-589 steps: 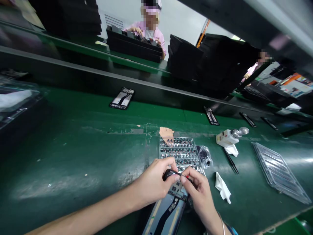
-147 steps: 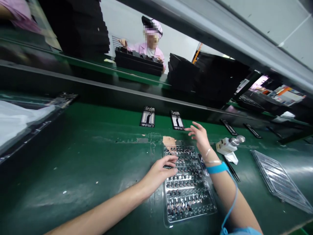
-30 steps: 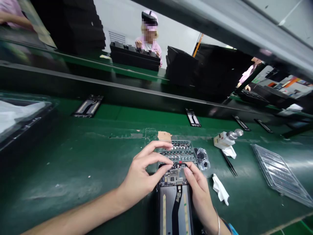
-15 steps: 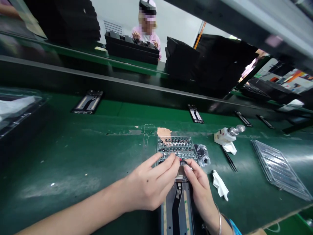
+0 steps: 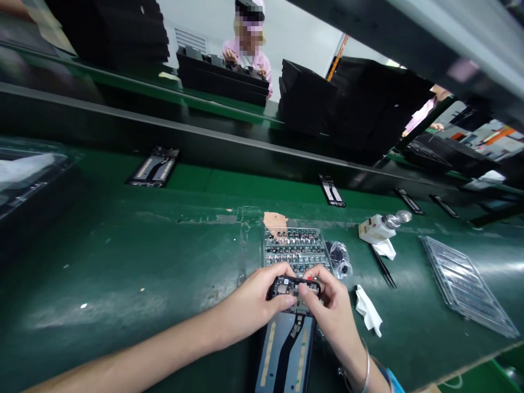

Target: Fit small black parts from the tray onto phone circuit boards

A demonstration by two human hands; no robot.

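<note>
A phone frame (image 5: 270,338) lies lengthwise before me, with a black ribbon cable down its grey inside and two pale adhesive strips. My left hand (image 5: 260,297) grips its far left corner, thumb on the board area and fingers behind the edge. At the far right corner, my right hand (image 5: 333,303) is closed on the frame, its thumb pressing on the board. A tiny red spot shows by the right fingertips; what it is I cannot make out. Just beyond the hands sits a clear tray (image 5: 325,248) with rows of small components.
Right of the tray lie a bag of black parts (image 5: 339,259), a dispenser bottle (image 5: 372,228), black tweezers (image 5: 382,266), a white wipe (image 5: 368,310) and a clear plastic tray (image 5: 466,284). More phone frames (image 5: 154,168) lie along the back strip. A co-worker (image 5: 248,54) sits beyond.
My left hand has moved from above the frame's top end to gripping its left corner. The frame's far end is more exposed, and the frame has tilted slightly.
</note>
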